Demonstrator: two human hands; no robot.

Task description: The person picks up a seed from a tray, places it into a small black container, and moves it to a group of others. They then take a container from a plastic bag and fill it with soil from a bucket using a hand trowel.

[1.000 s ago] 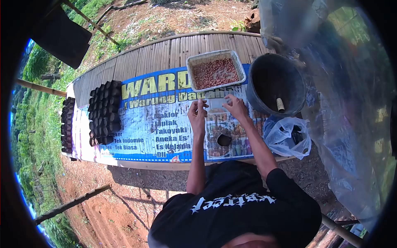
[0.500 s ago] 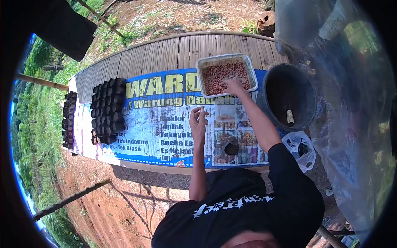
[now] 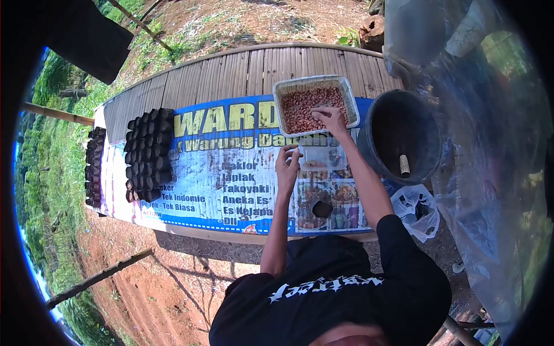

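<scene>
While the tray sits in easy reach, the right hand works at the beans

The right hand (image 3: 330,117) is over the tray (image 3: 350,87), fingers bent down toward the reddish beans (image 3: 306,106) inside. Fingertips look drawn together, but whether they touch or grip a bean, can't tell. Wrist crosses the tray's near side, likely so the fingers come at the beans from above.

The left hand (image 3: 287,168) is just short of the tray, above the banner (image 3: 202,167). Its fingers are curled, thumb close to them; maybe something small is pinched there (too small to tell). Held near the tray, probably to keep both hands close together.

Tray lies flat, partly on the banner, partly on the slats (image 3: 231,75), which seems to give it steady support. The tub (image 3: 371,135) stands just beside it, a pale stub (image 3: 404,165) inside. A clear bag (image 3: 415,210) is near the tub, by the table's near edge. A dark round thing (image 3: 321,209) lies on the banner between the forearms. Dark pots (image 3: 149,153) stand packed in rows to the left, well apart from the hands; close packing probably helps them stay upright.
</scene>
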